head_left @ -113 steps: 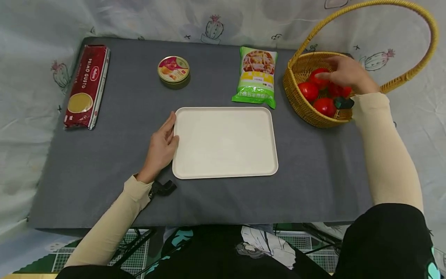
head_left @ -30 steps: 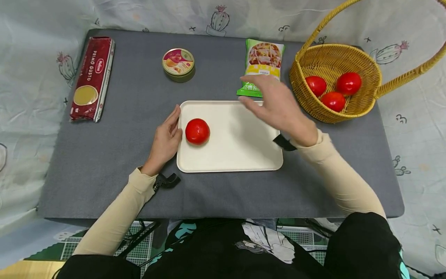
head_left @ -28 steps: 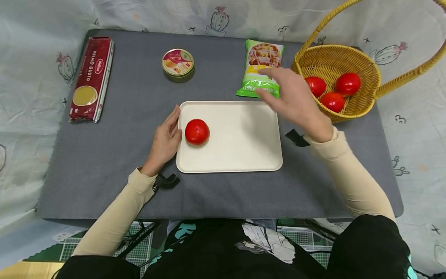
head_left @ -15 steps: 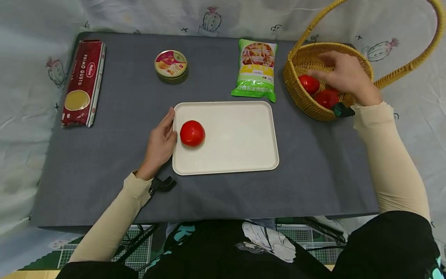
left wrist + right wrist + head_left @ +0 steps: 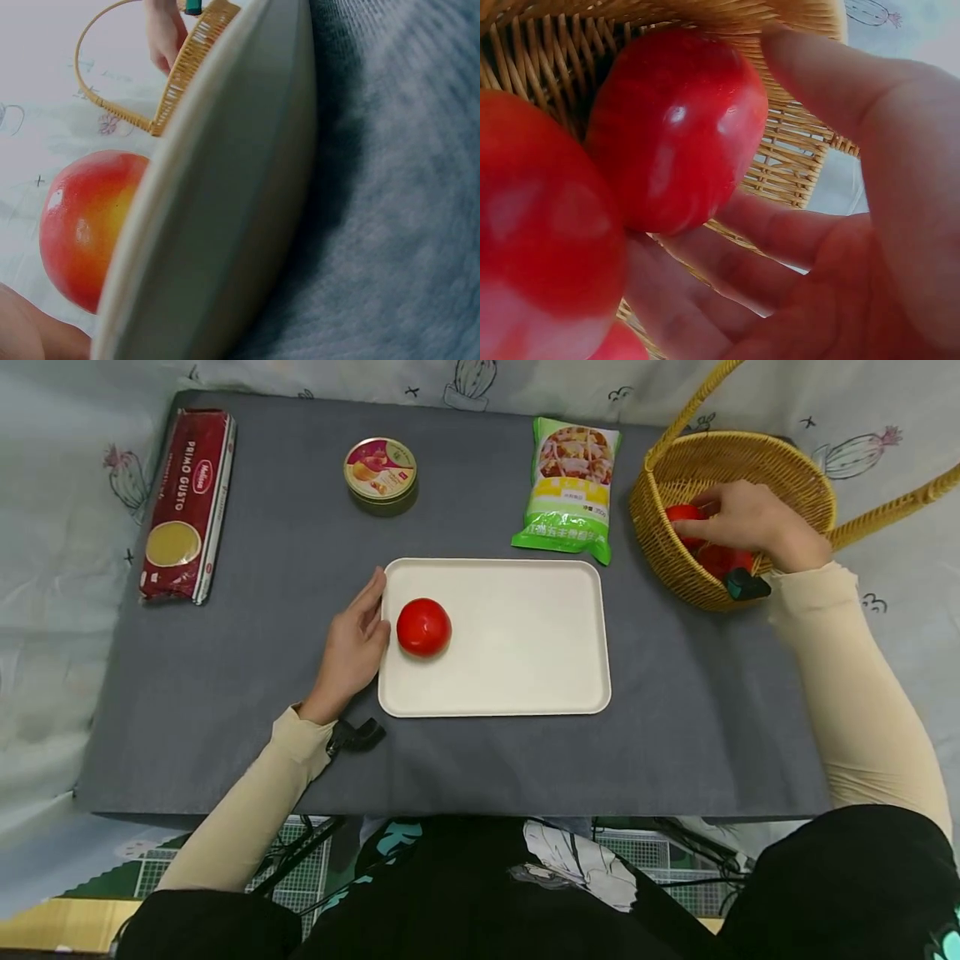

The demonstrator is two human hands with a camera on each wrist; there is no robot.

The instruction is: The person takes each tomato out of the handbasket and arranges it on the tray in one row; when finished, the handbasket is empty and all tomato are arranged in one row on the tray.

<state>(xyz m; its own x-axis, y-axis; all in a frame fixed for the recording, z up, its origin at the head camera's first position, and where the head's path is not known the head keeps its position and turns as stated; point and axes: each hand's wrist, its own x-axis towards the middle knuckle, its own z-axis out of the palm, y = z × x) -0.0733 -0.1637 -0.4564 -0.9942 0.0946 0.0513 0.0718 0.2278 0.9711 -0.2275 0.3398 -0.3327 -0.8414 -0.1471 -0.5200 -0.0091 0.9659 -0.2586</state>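
Note:
My left hand [image 5: 352,647] lies against the left edge of a cream rectangular tray [image 5: 517,643], with fingers and thumb at its rim. A red tomato [image 5: 423,627] sits on the tray near that hand; the left wrist view shows the tomato [image 5: 94,225] beyond the rim [image 5: 172,161]. My right hand [image 5: 750,522] is inside a wicker basket [image 5: 660,547]. In the right wrist view its spread fingers [image 5: 712,270] reach along the underside of a tomato [image 5: 679,131], while the thumb stands off to one side. Another tomato [image 5: 540,232] is in front, and part of a third shows below.
A red spaghetti packet [image 5: 187,506] lies at the far left of the grey-covered table [image 5: 480,768]. A round tin [image 5: 380,475] and a green and yellow food bag [image 5: 570,489] stand behind the tray. The basket's tall handle [image 5: 693,402] arches at the right.
A tomato from the basket was placed on the tray's left part. My right hand then left the tray and moved back right into the basket. The left hand stays at the tray edge.

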